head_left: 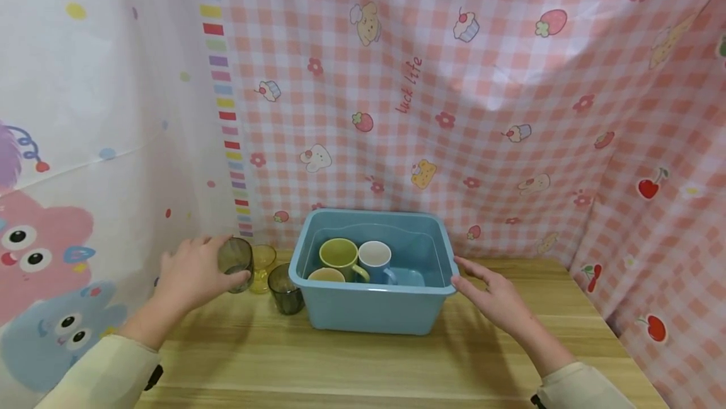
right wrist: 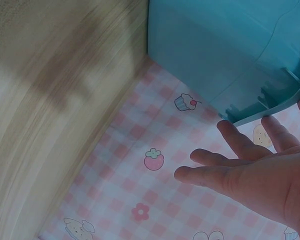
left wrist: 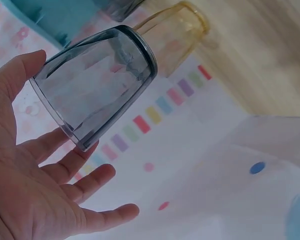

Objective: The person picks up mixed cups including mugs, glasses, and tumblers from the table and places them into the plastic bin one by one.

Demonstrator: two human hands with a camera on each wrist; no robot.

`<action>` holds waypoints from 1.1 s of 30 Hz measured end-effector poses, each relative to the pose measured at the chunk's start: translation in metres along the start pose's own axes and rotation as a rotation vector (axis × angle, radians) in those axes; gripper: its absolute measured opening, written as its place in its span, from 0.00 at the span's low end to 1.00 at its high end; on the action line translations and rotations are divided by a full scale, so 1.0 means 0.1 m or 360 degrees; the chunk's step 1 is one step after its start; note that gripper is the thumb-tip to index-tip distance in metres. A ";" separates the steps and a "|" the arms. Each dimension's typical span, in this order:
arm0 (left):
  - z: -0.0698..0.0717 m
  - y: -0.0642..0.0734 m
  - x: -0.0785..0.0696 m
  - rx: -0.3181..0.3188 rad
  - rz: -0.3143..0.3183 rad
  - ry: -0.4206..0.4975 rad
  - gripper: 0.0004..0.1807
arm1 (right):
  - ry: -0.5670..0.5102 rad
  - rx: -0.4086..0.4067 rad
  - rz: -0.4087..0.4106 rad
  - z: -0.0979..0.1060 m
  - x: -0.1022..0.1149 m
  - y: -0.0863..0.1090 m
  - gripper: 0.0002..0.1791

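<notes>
Standing here I see a person's left hand with its grip on a smoky gray glass, thumb on one side of the rim and fingers on the other, ring and little fingers sticking out loose. Gray glass is at the left end of the group, mouth toward the palm (can't tell if its base touches the tabletop). Yellow glass stands just beside it, and a dark glass comes next, close against the left side of a blue bin; can't tell if those two touch. Right hand is at the bin's right rim, grip wide, fingers mostly straight, fingertips touching the edge near the corner. Inside the bin, toward its left half: green mug, handle pointing right and toward the person; white-and-blue mug beside it, handle also on the right; yellow cup in front of the green one, mostly hidden by the bin's front wall. Pink checked cloth with strawberries and cupcakes hangs behind, white cartoon cloth to the left. Both arms wear pale sleeves.
</notes>
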State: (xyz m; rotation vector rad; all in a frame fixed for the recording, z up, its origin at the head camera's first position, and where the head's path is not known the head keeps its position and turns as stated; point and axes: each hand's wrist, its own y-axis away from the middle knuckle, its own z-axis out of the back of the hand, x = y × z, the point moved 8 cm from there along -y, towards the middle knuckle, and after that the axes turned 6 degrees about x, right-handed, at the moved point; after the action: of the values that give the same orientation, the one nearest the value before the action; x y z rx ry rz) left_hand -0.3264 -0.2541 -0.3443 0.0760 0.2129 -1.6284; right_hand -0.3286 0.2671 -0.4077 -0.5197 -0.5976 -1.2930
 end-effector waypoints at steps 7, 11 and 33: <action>0.24 0.00 -0.17 -0.0134 -0.0079 -0.0035 0.52 | 0.0015 -0.0002 0.0002 0.00 0.01 0.00 0.38; 0.37 0.03 -0.31 -0.0247 -0.0162 -0.0072 0.50 | 0.0002 0.0010 -0.0009 -0.01 0.01 0.01 0.39; 0.57 0.15 -1.06 -0.0624 -0.0706 -0.0068 0.47 | -0.0004 0.0009 -0.0008 -0.01 0.01 0.02 0.39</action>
State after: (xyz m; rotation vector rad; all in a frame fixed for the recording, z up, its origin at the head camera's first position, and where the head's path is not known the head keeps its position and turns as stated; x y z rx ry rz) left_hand -0.2999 -0.1614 -0.2707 -0.3265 0.5412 -1.9944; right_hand -0.3264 0.2656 -0.4080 -0.5158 -0.6046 -1.2950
